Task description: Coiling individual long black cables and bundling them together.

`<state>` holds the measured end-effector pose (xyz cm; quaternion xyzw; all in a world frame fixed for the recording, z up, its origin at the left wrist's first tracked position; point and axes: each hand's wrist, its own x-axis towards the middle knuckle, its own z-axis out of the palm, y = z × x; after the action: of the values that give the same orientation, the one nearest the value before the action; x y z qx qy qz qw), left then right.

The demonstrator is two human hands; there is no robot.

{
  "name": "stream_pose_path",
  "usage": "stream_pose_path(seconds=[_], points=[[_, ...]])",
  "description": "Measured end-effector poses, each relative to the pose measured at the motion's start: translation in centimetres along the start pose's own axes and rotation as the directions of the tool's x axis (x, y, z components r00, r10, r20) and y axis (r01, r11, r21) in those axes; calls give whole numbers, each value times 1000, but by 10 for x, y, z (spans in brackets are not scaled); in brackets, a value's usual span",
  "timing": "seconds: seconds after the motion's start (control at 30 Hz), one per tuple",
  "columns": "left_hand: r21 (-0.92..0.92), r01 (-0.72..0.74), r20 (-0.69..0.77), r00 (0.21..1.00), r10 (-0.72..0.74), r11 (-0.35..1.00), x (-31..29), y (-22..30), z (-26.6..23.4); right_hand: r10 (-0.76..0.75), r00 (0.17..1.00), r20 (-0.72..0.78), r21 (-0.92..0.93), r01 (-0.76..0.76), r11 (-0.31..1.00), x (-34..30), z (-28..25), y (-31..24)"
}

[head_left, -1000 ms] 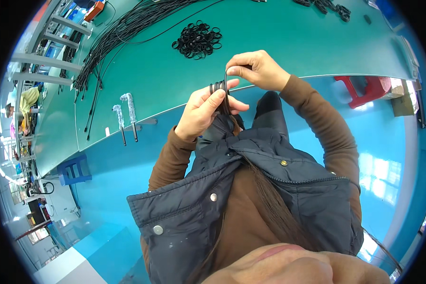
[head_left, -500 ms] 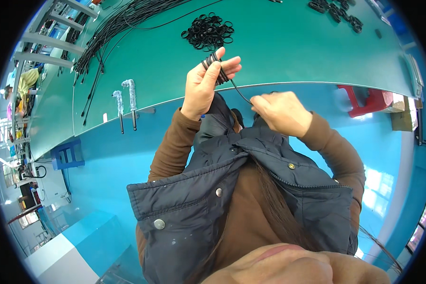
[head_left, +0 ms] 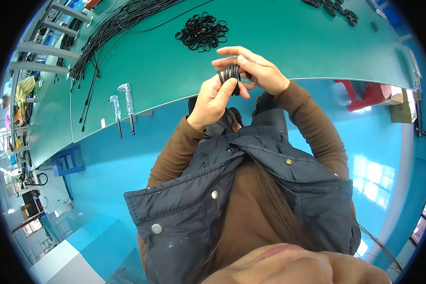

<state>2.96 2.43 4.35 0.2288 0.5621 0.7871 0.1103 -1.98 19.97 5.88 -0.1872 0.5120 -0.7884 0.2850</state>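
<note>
A glossy blue floor (head_left: 123, 165) stretches across the middle of the frame, and a green table (head_left: 146, 71) curves over the upper part. The wearer's dark padded vest (head_left: 175, 215) fills the lower centre, with brown sleeves (head_left: 312, 118) reaching up on either side. A long bundle of black cables (head_left: 104, 38) lies on the table at the upper left, one strand running off toward the top centre. At the right, below the table edge, a red stool (head_left: 364, 96) stands near a cardboard box (head_left: 401, 106); a blue stool (head_left: 68, 161) is at the left. Near the centre, the left hand (head_left: 210, 102) holds a coil of black cable (head_left: 229, 73), its loops around the fingers and its thumb pressed on them. The right hand (head_left: 265, 75) is close against the coil's right side, fingers extended and partly behind it; I cannot tell whether it grips a cable end. Beyond the hands, at upper centre, lies a pile of black rings (head_left: 202, 33). Two hooked rods (head_left: 128, 102) in clear wrapping rest at the table's edge, left of centre. Black coiled pieces (head_left: 329, 8) sit at the upper right, with a small dark piece (head_left: 374, 26) near them.
</note>
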Motion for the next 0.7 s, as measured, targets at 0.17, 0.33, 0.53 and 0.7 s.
stream_pose_path(seconds=[0.17, 0.33, 0.53, 0.7], points=[[-12, 11, -3, 1000, -11, 1000, 3, -7, 5, 12, 997, 79, 470, -48, 882, 1, -2, 11], [148, 15, 17, 1000, -18, 989, -1, -19, -7, -26, 998, -59, 49, 29, 998, 3, 9, 16], [191, -39, 29, 999, 34, 981, 2, -26, -8, -15, 992, -124, -247, -17, 969, 3, 14, 18], [191, 44, 120, 991, -67, 981, 2, -18, -13, 155, 984, -85, -294, -174, 940, -1, 14, 9]])
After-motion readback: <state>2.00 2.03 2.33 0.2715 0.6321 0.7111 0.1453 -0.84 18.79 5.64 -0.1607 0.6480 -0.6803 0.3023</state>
